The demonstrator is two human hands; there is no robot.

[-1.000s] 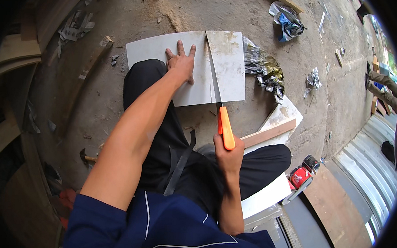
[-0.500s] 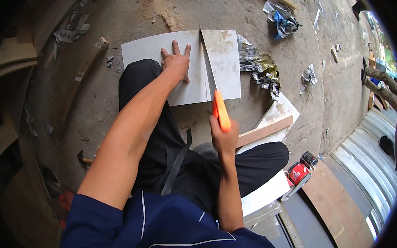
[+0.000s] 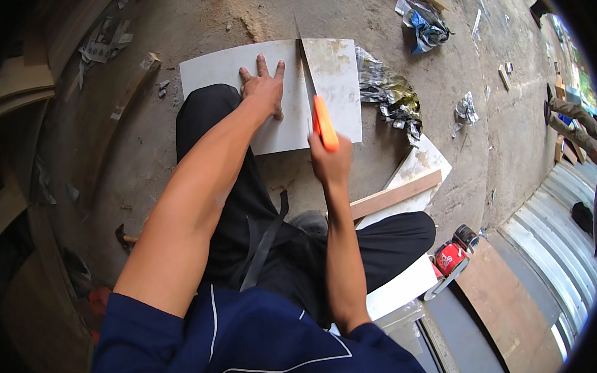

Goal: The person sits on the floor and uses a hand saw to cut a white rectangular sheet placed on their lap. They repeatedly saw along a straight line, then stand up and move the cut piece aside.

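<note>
A white board (image 3: 217, 67) lies across the floor in front of me, partly over my bent left knee. My left hand (image 3: 262, 90) presses flat on its upper middle, fingers spread. To the right of it, a hand saw (image 3: 307, 71) with an orange handle (image 3: 325, 124) crosses the board, its blade tip reaching past the far edge. My right hand (image 3: 330, 160) is closed round the handle, just over the board's near edge. A thin line runs from that near edge beside the blade. Dirt marks stain the board's right part.
Crumpled foil-like sheet (image 3: 391, 97) sits against the board's right side. A wooden strip (image 3: 398, 194) rests on another white piece (image 3: 435, 160). Tape rolls (image 3: 450, 260) are at right, a hammer (image 3: 126, 237) at left. A person's legs (image 3: 575, 120) show far right.
My right hand has pushed the saw forward, away from me, so its tip now shows beyond the board's far edge. The left hand stays on the board, which has shifted slightly forward.
</note>
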